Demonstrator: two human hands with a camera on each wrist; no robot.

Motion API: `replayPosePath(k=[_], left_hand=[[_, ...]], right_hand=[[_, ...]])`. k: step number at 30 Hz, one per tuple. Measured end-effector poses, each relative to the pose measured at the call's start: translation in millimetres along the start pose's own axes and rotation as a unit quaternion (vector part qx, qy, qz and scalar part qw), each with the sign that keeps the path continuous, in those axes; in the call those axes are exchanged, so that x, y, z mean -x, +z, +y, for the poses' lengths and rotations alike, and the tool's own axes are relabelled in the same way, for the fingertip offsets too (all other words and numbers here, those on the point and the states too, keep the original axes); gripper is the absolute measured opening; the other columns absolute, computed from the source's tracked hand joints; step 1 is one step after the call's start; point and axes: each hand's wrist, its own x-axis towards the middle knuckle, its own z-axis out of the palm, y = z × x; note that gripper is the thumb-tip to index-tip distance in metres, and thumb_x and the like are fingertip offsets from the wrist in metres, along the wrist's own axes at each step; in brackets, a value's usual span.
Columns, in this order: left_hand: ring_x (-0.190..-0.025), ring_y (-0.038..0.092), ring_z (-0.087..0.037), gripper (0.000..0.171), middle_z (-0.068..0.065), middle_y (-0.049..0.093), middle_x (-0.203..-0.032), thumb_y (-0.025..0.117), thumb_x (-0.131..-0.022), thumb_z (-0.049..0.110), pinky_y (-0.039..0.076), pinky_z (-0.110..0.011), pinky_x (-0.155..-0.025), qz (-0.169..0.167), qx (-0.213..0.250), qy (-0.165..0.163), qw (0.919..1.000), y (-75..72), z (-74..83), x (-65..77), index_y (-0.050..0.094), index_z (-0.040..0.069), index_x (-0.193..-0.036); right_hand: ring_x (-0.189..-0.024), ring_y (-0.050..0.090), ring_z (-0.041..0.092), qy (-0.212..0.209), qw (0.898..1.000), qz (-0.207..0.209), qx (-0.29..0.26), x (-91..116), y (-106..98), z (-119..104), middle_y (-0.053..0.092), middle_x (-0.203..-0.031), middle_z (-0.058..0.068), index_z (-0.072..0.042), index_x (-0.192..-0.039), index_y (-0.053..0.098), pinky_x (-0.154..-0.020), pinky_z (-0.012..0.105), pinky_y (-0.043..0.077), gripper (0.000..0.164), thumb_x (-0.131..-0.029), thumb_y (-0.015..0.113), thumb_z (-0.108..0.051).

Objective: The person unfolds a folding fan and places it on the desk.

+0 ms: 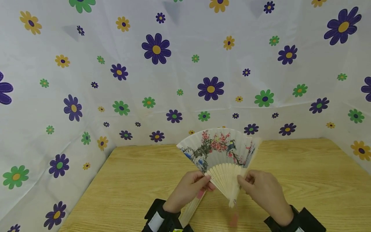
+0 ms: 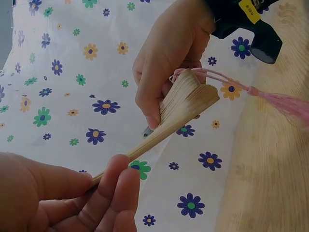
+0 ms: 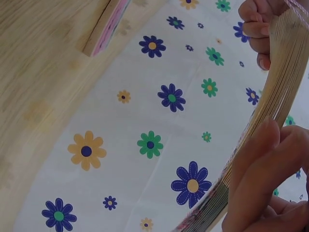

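A folding fan (image 1: 220,151) with pale wooden ribs is spread partway, held upright between the hands. Its white leaf carries red blossoms, a dark branch and a bird. My left hand (image 1: 192,187) pinches the fan's left outer rib between thumb and fingers, as the left wrist view also shows. On the other side, my right hand (image 1: 262,190) grips the right outer rib. From the pivot end hangs a pink tassel (image 2: 285,104), blurred in the head view. Beneath the left wrist a second, folded fan (image 1: 192,207) lies on the table, partly covered by the hand and wrist strap.
The wooden table (image 1: 124,187) runs back to a white cloth backdrop (image 1: 179,77) printed with purple, green and yellow flowers. This cloth also rises along the left and right sides. Black straps with camera mounts (image 1: 301,222) sit on both wrists.
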Motion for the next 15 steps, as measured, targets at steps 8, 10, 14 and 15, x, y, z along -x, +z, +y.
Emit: replayPosePath(k=[8, 10, 14, 15], left_hand=[[-0.092, 0.073, -0.021, 0.032, -0.026, 0.074, -0.101, 0.048, -0.109, 0.014, 0.06, -0.032, -0.084, 0.013, 0.004, 0.004, 0.9999, 0.9, 2.4, 1.5, 0.067, -0.011, -0.105], [-0.092, 0.074, -0.022, 0.032, -0.026, 0.074, -0.101, 0.047, -0.109, 0.014, 0.06, -0.033, -0.085, 0.017, 0.007, 0.002, 0.9998, 0.8, 2.7, 1.6, 0.067, -0.011, -0.105], [-0.089, 0.073, -0.016, 0.032, -0.026, 0.075, -0.102, 0.047, -0.109, 0.013, 0.06, -0.03, -0.085, 0.035, 0.023, 0.003, 0.9991, 0.2, 3.5, 1.8, 0.066, -0.012, -0.104], [-0.088, 0.072, -0.013, 0.032, -0.026, 0.075, -0.102, 0.048, -0.109, 0.013, 0.059, -0.028, -0.084, 0.041, 0.029, 0.004, 0.9987, 0.0, 3.8, 1.9, 0.066, -0.012, -0.104]], right_hand=[[-0.047, 0.045, 0.009, 0.012, 1.0, 0.004, -0.003, -2.0, -1.0, 0.5, 0.06, -0.054, -0.005, -0.013, -0.065, 0.066, -0.044, 0.021, 0.026, 0.032, -0.093, 0.071, -0.026], [-0.047, 0.046, 0.009, 0.024, 0.999, 0.007, -0.027, -2.1, -1.8, 0.4, 0.06, -0.054, -0.004, -0.012, -0.066, 0.068, -0.044, 0.021, 0.026, 0.031, -0.094, 0.072, -0.025], [-0.046, 0.048, 0.01, 0.056, 0.993, 0.018, -0.105, -3.6, -4.1, 0.6, 0.062, -0.056, -0.001, -0.008, -0.07, 0.069, -0.044, 0.021, 0.029, 0.03, -0.096, 0.071, -0.024], [-0.045, 0.048, 0.011, 0.066, 0.99, 0.022, -0.126, -4.1, -4.9, 0.4, 0.062, -0.056, -0.001, -0.007, -0.07, 0.069, -0.043, 0.021, 0.03, 0.031, -0.096, 0.071, -0.023]])
